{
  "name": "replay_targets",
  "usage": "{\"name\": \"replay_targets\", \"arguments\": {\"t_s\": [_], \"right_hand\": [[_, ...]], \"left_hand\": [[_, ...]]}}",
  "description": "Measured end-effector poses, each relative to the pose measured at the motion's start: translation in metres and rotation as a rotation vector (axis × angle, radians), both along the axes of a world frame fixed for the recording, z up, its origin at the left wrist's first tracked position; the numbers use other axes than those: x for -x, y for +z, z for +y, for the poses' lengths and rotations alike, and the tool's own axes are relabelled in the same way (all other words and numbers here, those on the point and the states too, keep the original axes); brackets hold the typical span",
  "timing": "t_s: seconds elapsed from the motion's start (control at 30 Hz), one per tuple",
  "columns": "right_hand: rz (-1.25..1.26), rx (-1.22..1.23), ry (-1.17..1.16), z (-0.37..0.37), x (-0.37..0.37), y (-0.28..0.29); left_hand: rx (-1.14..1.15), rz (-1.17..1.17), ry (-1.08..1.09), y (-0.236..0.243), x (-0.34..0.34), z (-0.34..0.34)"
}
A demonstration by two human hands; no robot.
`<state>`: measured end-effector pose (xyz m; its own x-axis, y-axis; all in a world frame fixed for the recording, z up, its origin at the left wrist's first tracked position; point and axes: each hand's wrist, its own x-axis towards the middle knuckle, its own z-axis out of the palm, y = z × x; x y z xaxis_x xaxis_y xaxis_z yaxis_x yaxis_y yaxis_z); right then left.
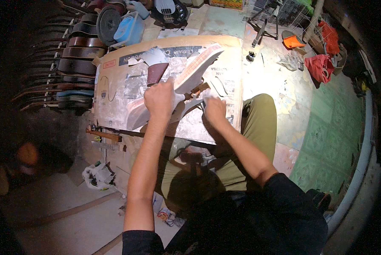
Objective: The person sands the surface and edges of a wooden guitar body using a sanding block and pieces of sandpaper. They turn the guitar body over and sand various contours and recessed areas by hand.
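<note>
My left hand (158, 100) is closed round the narrow middle of a pale, curved wooden workpiece (197, 68), which lies diagonally over a cardboard-covered board (110, 93). My right hand (214, 110) is curled at the workpiece's lower right side, beside a brown cut-out section; what its fingers hold is too unclear to name. A maroon object (156, 73) sits just above my left hand, with pale scraps (153, 55) at its top end.
Guitar bodies (76, 63) are racked at the left, near a plastic tub (129, 32). A black guitar (167, 10), wire cage (271, 15), red bag (318, 68) and orange item (293, 41) lie beyond the board. My legs (260, 127) are beneath its near edge.
</note>
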<state>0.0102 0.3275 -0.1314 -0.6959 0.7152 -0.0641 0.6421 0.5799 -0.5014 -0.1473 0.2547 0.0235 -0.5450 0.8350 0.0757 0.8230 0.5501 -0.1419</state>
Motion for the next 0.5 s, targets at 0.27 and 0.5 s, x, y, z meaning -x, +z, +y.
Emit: {"name": "replay_targets", "arguments": {"t_s": [0.27, 0.5], "right_hand": [[0.033, -0.138, -0.028, -0.011, 0.001, -0.005], [-0.037, -0.044, -0.019, -0.007, -0.012, 0.001]], "left_hand": [[0.018, 0.010, -0.005, -0.005, -0.001, -0.003], [0.034, 0.069, -0.039, 0.001, -0.002, -0.006]]}}
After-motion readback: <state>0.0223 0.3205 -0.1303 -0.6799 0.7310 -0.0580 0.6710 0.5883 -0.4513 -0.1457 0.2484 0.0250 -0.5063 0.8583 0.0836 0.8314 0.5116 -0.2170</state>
